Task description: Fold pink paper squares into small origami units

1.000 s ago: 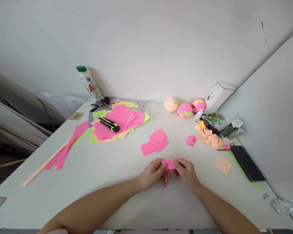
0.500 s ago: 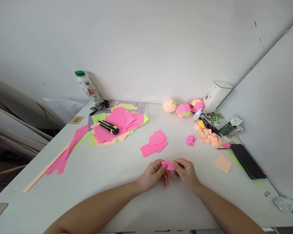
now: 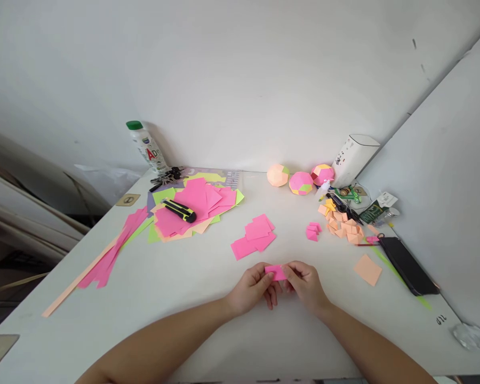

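Both my hands meet over the white table (image 3: pixel 176 298) near its front middle. My left hand (image 3: pixel 253 288) and my right hand (image 3: pixel 304 285) pinch a small folded pink paper (image 3: pixel 276 272) between their fingertips, one at each end. Just beyond it lie a few loose pink paper squares (image 3: pixel 254 237). A small cluster of folded pink pieces (image 3: pixel 312 230) sits further right.
A heap of pink, green and peach sheets (image 3: pixel 196 205) carries a yellow-black utility knife (image 3: pixel 179 210). Pink strips (image 3: pixel 112 250) lie left. Three paper balls (image 3: pixel 301 180), a bottle (image 3: pixel 146 146), keys (image 3: pixel 166 175), folded peach pieces (image 3: pixel 344 226), a peach square (image 3: pixel 367 269) and a black phone (image 3: pixel 408 265) stand around.
My hands have stayed on the pink paper with almost no movement. The view has shifted slightly.
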A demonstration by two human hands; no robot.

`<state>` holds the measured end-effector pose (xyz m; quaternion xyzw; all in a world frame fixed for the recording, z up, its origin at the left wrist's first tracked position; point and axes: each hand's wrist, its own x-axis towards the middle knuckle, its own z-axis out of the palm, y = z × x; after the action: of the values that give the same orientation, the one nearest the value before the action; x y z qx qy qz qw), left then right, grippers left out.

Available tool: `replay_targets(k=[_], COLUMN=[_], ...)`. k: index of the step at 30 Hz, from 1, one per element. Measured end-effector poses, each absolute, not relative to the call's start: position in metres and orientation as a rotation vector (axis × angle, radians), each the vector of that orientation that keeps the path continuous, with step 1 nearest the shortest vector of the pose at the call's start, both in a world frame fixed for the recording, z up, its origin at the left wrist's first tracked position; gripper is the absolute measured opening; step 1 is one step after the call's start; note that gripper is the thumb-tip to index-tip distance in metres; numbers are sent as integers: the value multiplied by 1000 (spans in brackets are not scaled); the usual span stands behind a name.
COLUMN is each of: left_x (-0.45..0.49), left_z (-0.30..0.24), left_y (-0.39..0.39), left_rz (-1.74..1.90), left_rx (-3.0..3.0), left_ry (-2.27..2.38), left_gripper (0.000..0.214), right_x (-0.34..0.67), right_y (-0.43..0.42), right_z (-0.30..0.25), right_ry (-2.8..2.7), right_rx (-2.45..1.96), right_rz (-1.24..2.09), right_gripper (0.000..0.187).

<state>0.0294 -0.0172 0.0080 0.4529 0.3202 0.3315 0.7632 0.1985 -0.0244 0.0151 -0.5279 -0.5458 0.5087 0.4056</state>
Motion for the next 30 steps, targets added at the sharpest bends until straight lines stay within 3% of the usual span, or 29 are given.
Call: replay_targets(k=[30], left_x=[26], left_z=[4], left_y=[-14], left_rz=[561], left_rx=[971], left_ry=[715], left_gripper=[34], right_x=[200], right_y=[-26], right_z=[16], right_ry=[-1516], right_rx=[-1252], right_rz=[1170], right_gripper=[31])
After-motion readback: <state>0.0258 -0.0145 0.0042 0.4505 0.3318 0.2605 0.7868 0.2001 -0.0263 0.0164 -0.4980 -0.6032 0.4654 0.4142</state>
